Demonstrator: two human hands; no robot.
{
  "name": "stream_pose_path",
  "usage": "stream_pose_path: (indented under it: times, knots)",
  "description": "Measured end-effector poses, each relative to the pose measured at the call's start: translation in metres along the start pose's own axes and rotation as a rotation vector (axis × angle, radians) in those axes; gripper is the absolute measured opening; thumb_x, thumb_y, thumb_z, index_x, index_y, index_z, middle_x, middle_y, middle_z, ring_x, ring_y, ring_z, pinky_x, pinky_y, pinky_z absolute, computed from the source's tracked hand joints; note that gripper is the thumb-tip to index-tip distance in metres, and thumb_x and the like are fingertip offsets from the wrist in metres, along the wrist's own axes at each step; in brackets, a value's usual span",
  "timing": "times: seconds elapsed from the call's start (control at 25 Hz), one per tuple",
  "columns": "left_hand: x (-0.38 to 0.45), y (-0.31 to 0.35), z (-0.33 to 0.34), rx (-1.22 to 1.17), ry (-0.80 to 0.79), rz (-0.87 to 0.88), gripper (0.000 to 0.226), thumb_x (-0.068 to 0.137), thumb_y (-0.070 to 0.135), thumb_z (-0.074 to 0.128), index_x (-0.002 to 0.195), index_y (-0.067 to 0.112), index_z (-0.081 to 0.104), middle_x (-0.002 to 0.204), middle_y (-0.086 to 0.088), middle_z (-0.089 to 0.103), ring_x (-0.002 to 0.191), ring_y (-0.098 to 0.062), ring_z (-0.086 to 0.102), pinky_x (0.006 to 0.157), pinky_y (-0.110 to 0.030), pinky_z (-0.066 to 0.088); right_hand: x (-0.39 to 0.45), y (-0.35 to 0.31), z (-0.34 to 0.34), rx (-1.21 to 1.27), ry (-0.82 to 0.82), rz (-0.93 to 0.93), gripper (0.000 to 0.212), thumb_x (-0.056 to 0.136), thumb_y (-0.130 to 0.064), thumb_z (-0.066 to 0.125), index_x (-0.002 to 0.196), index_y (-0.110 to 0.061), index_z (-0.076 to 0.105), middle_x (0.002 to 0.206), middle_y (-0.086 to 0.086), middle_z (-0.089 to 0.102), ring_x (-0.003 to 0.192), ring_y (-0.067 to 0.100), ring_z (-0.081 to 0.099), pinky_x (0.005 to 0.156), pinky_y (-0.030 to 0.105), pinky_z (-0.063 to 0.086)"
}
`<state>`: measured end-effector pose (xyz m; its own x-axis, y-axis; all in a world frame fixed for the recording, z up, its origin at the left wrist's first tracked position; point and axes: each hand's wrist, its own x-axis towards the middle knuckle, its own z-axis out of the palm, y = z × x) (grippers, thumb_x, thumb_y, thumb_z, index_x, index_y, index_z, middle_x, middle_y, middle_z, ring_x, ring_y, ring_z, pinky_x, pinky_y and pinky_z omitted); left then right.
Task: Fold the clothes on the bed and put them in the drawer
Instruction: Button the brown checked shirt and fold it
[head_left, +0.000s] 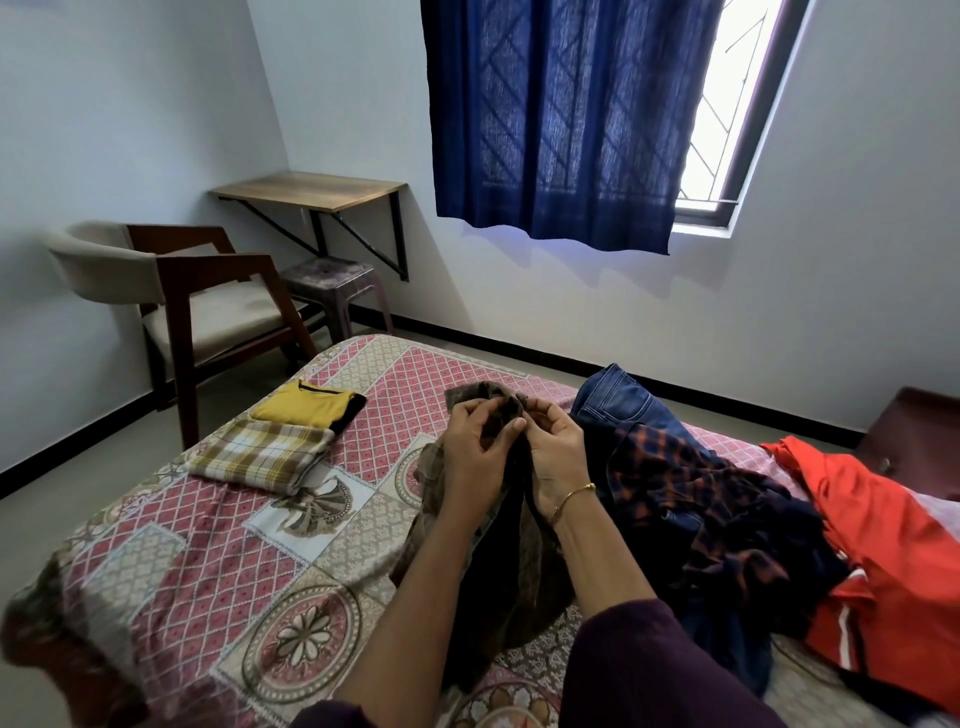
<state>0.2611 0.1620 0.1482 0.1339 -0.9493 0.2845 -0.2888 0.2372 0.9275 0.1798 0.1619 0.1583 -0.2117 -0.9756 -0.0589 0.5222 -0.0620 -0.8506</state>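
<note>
I count two garments done: a folded yellow top and a folded checked cloth lie on the bed, well left of the unfolded pile. My left hand and right hand each pinch the top edge of a dark brown checked garment, lifted just left of that pile. Left to fold, I judge: jeans, a navy-orange plaid shirt and a red garment. I see no drawer, so nothing is stowed yet.
</note>
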Motion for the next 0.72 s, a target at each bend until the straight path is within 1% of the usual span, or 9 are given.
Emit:
stream_pose_path:
  times: [0.08,0.2,0.32,0.36,0.44,0.52,0.56,0.64,0.72]
  knots:
    - [-0.002,0.002,0.003,0.020,0.069,0.016,0.033,0.086,0.023,0.067,0.115,0.007,0.063,0.109,-0.004,0.052,0.101,-0.015,0.055,0.089,-0.026,0.049,-0.003,-0.001,0.001,0.017,-0.027,0.015,0.019,0.089,0.007,0.051,0.083,-0.008,0.061,0.078,0.007,0.063,0.073,0.016,0.061,0.067,0.020,0.055]
    - [-0.006,0.006,0.004,0.063,0.202,0.052,0.026,0.089,0.021,0.063,0.110,0.006,0.064,0.106,-0.006,0.058,0.094,-0.016,0.057,0.084,-0.031,0.051,-0.006,-0.004,0.004,0.094,-0.094,0.062,0.017,0.092,0.005,0.048,0.087,-0.006,0.060,0.081,0.008,0.064,0.077,0.017,0.063,0.069,0.021,0.056]
    - [-0.003,0.009,-0.004,0.136,0.279,0.077,0.020,0.090,0.018,0.061,0.106,0.006,0.062,0.099,-0.007,0.065,0.086,-0.016,0.059,0.073,-0.022,0.046,-0.010,-0.008,0.005,0.113,-0.165,0.113,0.012,0.093,-0.002,0.050,0.091,-0.005,0.060,0.084,0.009,0.066,0.080,0.018,0.064,0.071,0.023,0.056]
    - [-0.002,0.011,-0.008,0.130,0.279,0.078,0.019,0.089,0.017,0.063,0.104,0.007,0.060,0.094,-0.006,0.065,0.081,-0.016,0.061,0.068,-0.019,0.045,-0.011,-0.009,0.005,0.071,-0.180,0.118,0.008,0.092,-0.005,0.053,0.093,-0.005,0.061,0.086,0.010,0.067,0.082,0.020,0.065,0.074,0.026,0.056]
    - [0.000,0.011,-0.015,0.097,0.217,0.088,0.016,0.085,0.011,0.067,0.098,0.006,0.058,0.085,-0.003,0.064,0.072,-0.009,0.060,0.063,-0.011,0.045,-0.012,-0.007,0.006,-0.018,-0.159,0.121,0.007,0.089,-0.008,0.059,0.095,-0.005,0.062,0.092,0.014,0.068,0.088,0.025,0.066,0.082,0.033,0.056]
    - [0.000,0.009,-0.020,0.034,0.134,0.075,0.011,0.083,0.006,0.068,0.090,0.011,0.060,0.078,0.002,0.064,0.069,-0.003,0.060,0.065,-0.010,0.049,-0.012,-0.006,0.006,-0.071,-0.112,0.107,0.005,0.087,-0.006,0.061,0.092,-0.005,0.063,0.092,0.016,0.066,0.090,0.028,0.064,0.086,0.038,0.054]
    - [-0.001,0.007,-0.022,-0.012,0.107,0.046,0.012,0.083,0.005,0.068,0.088,0.014,0.061,0.078,0.003,0.065,0.071,-0.005,0.062,0.068,-0.012,0.051,-0.013,-0.006,0.006,-0.066,-0.106,0.102,0.003,0.087,-0.004,0.061,0.090,-0.005,0.062,0.090,0.016,0.065,0.089,0.028,0.063,0.086,0.038,0.053]
    - [-0.004,0.005,-0.022,-0.126,0.078,-0.021,0.016,0.084,0.003,0.066,0.091,0.017,0.062,0.084,0.002,0.067,0.080,-0.013,0.066,0.075,-0.021,0.055,-0.014,-0.008,0.006,0.003,-0.110,0.111,0.006,0.089,-0.001,0.056,0.089,-0.005,0.060,0.086,0.014,0.064,0.083,0.024,0.063,0.080,0.033,0.055]
    - [-0.004,0.006,-0.020,-0.172,0.130,-0.060,0.016,0.086,0.003,0.064,0.097,0.014,0.065,0.090,-0.001,0.068,0.088,-0.017,0.065,0.080,-0.027,0.055,-0.015,-0.011,0.006,0.052,-0.118,0.125,0.010,0.091,0.001,0.053,0.089,-0.004,0.061,0.083,0.010,0.065,0.076,0.018,0.064,0.071,0.024,0.057]
